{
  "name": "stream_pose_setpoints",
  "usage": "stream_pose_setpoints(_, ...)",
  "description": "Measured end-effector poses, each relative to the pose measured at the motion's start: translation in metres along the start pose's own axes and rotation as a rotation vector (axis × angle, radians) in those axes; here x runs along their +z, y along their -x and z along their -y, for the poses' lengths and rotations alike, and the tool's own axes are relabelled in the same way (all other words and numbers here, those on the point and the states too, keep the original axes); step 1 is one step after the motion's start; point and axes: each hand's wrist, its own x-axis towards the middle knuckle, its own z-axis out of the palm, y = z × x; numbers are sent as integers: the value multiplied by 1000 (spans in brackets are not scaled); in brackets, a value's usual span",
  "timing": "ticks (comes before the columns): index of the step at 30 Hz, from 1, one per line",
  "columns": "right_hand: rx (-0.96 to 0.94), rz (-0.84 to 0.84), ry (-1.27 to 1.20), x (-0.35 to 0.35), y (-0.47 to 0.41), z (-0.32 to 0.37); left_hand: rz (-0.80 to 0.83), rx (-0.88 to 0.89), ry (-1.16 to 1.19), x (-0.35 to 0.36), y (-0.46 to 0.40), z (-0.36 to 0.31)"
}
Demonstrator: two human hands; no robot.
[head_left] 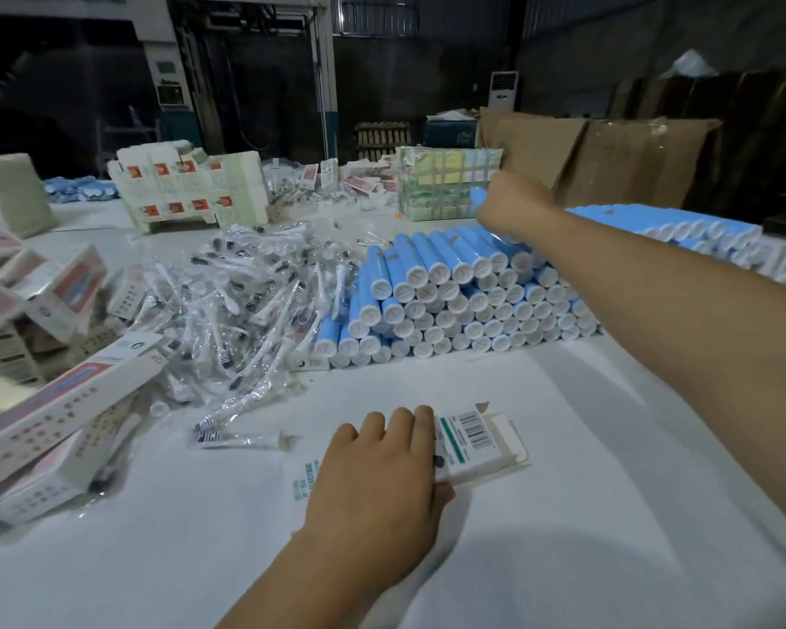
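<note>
My left hand (382,474) lies on a white carton (477,444) with barcodes and a green stripe, fingers curled over its near end, holding it flat on the white table (563,515). My right hand (513,204) reaches far out over the stack of blue tubes (454,292) with white caps. It grips one blue tube (484,220) at the top of the stack; its fingers are hidden behind the hand.
A heap of brush heads in clear wrappers (241,301) lies left of the tubes. Pink and white boxes (42,356) pile up at the left edge. Flat printed cartons (187,188), a taped bundle (445,183) and cardboard sheets (609,161) stand at the back.
</note>
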Motion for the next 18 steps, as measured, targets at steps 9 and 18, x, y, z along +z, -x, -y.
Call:
stream_pose_setpoints(9, 13, -7, -1199, -6, 146, -49, -83, -114, 39, 4, 0, 6)
stream_pose_setpoints(18, 381, 3, -1671, 60, 218, -53, -61, -178, 43, -5, 2, 6)
